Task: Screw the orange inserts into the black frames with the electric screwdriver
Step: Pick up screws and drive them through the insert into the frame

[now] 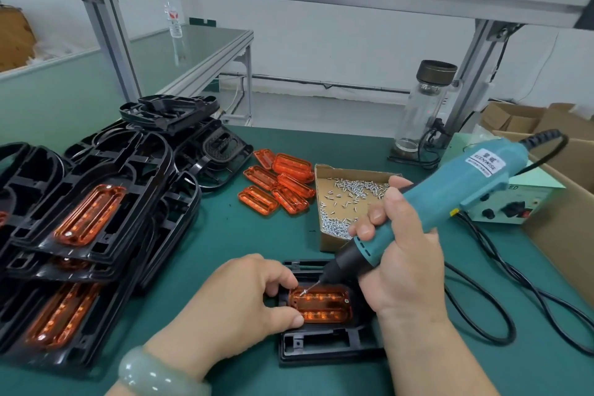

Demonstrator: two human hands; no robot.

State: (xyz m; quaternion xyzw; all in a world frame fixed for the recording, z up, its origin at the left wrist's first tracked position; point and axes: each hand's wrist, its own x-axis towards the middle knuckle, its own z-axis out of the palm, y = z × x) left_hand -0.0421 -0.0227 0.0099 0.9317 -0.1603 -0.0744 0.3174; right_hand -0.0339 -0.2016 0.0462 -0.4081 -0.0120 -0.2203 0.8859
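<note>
A black frame lies on the green mat near the front edge, with an orange insert seated in it. My left hand pinches the insert's left end between thumb and fingers. My right hand grips the teal electric screwdriver, tilted down to the left. A small screw sits on its bit tip, at the insert's upper left corner. Another screw shows at the insert's right end.
Stacked black frames, some with orange inserts, fill the left side. Loose orange inserts lie mid-table beside a cardboard tray of screws. A glass bottle, a power supply box, trailing black cables and cardboard boxes stand right.
</note>
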